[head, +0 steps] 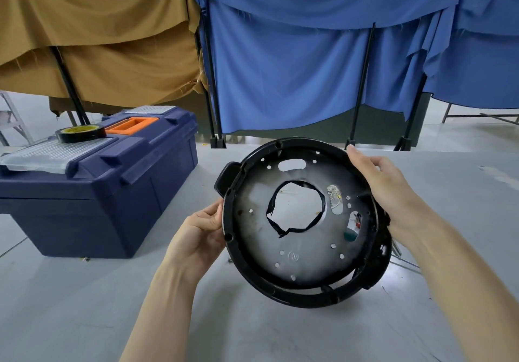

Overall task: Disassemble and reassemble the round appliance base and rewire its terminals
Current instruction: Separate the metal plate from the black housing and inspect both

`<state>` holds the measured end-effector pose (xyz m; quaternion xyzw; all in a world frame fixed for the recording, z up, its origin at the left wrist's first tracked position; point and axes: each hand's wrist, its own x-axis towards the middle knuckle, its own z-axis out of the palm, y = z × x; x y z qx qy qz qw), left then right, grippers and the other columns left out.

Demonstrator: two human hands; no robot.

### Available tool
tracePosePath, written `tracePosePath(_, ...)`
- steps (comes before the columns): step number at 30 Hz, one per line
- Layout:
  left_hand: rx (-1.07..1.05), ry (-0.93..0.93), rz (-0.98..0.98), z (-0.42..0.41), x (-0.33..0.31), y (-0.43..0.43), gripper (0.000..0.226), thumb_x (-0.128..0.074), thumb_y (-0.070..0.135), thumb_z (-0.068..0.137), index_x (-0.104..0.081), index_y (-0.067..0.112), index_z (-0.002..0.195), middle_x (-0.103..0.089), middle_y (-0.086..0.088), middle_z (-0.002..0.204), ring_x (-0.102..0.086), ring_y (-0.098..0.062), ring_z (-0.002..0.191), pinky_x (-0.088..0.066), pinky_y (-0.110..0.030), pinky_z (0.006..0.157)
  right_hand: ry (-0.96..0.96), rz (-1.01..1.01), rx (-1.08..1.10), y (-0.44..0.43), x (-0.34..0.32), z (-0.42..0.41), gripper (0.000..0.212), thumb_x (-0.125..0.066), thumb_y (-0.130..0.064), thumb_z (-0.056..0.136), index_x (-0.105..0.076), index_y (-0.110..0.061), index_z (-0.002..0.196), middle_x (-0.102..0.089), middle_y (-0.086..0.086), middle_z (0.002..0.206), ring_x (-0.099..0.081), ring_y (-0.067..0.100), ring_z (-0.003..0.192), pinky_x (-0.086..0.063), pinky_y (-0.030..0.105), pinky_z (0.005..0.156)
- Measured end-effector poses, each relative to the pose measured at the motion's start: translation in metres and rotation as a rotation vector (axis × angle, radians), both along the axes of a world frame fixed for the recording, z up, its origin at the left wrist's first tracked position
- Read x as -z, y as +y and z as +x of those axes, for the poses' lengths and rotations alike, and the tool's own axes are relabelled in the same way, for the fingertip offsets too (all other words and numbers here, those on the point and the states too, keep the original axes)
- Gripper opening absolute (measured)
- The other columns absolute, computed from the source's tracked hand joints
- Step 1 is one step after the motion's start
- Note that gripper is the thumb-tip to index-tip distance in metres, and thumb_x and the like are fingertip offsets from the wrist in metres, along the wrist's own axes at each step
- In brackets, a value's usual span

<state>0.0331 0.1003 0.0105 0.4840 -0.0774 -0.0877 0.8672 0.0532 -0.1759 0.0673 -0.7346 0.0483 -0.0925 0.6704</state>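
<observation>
The round base (297, 249) is held up off the grey table (84, 291), tilted so that its open face is turned toward the person. It is a dark metal plate inside a black rim, with a large middle hole edged in ragged black tape (283, 231). Through slots on the plate's right side, bits of coloured wire (354, 221) show behind it. Whether they sit on their terminals is too small to tell.

The left hand (196, 235) pinches the left edge of the rim, thumb on the front and fingers tucked behind. The right hand (382, 182) is curled over the upper right edge, with its fingers wrapped round to the back. Both hands are clamped on the base, and neither holds a tool.

This looks like an inspection or turning step, with the person judging how the plate and rim are joined before any parts come off or go back on. The next move probably calls for setting the base down flat, or turning it over to reach the wiring side. That would free a hand for a tool.

A dark blue toolbox (92, 201) stands on the table to the left, its lid shut, with a roll of black tape (81, 133) lying on top. Blue cloth (295, 67) and tan cloth (98, 38) hang behind the table.
</observation>
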Motion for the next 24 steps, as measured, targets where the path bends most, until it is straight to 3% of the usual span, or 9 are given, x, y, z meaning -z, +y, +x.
tracePosePath(3,-0.023,0.035,-0.029,0.003,0.003,0.001,0.039,-0.085,0.012,0.034,-0.079,0.01,0.073,-0.066,0.0,0.06,-0.063,-0.014,0.052,-0.052,-0.019,0.054,-0.041,0.019,-0.122,-0.006,0.001,-0.005,0.04,-0.075,-0.04,0.079,-0.06,-0.022,0.111,-0.073,0.003,0.095,-0.071,0.015,0.07,-0.055,0.03,0.055)
tracePosePath(4,-0.039,0.05,-0.043,0.003,0.004,0.001,0.031,-0.075,0.006,0.044,-0.079,0.011,0.074,-0.066,0.0,0.061,-0.063,-0.014,0.052,-0.052,-0.019,0.053,-0.059,0.01,-0.151,-0.008,0.002,-0.006,0.037,-0.075,-0.032,0.081,-0.061,-0.022,0.113,-0.073,0.003,0.097,-0.071,0.014,0.07,-0.054,0.026,0.053)
tracePosePath(6,-0.062,0.061,-0.076,0.005,0.007,0.002,0.037,-0.057,-0.002,0.055,-0.08,0.012,0.08,-0.067,-0.001,0.067,-0.063,-0.014,0.052,-0.051,-0.018,0.051,-0.101,0.019,-0.157,-0.009,0.004,-0.006,0.031,-0.075,-0.026,0.084,-0.064,-0.019,0.113,-0.073,0.004,0.096,-0.071,0.013,0.067,-0.053,0.022,0.052)
tracePosePath(9,-0.079,0.046,-0.139,0.006,0.01,0.003,0.062,-0.051,-0.012,0.059,-0.073,0.014,0.11,-0.068,-0.002,0.083,-0.062,-0.013,0.055,-0.05,-0.018,0.05,-0.153,0.034,-0.128,-0.006,0.006,-0.004,0.026,-0.075,-0.029,0.083,-0.069,-0.019,0.106,-0.075,-0.003,0.081,-0.068,0.011,0.061,-0.052,0.021,0.051)
tracePosePath(11,-0.085,0.027,-0.133,0.005,0.01,0.003,0.071,-0.05,-0.014,0.058,-0.069,0.016,0.119,-0.068,0.0,0.084,-0.061,-0.012,0.055,-0.05,-0.017,0.052,-0.181,0.04,-0.115,-0.005,0.005,-0.004,0.025,-0.076,-0.032,0.08,-0.071,-0.022,0.102,-0.076,-0.003,0.08,-0.068,0.012,0.06,-0.052,0.022,0.05)
tracePosePath(19,-0.072,-0.081,-0.104,-0.003,0.004,-0.004,0.06,-0.051,-0.009,0.068,-0.071,0.019,0.118,-0.069,0.004,0.078,-0.063,-0.011,0.059,-0.052,-0.019,0.056,-0.274,0.058,-0.089,-0.006,0.006,-0.004,0.023,-0.08,-0.038,0.073,-0.074,-0.033,0.095,-0.077,0.0,0.084,-0.069,0.015,0.062,-0.053,0.023,0.053)
tracePosePath(24,-0.072,-0.21,-0.056,-0.009,0.0,-0.01,0.05,-0.052,-0.002,0.077,-0.077,0.031,0.105,-0.068,0.012,0.069,-0.065,-0.006,0.059,-0.052,-0.017,0.06,-0.38,0.087,-0.096,-0.009,0.005,-0.006,0.042,-0.082,-0.044,0.064,-0.073,-0.03,0.102,-0.075,0.0,0.102,-0.073,0.02,0.086,-0.057,0.031,0.071)
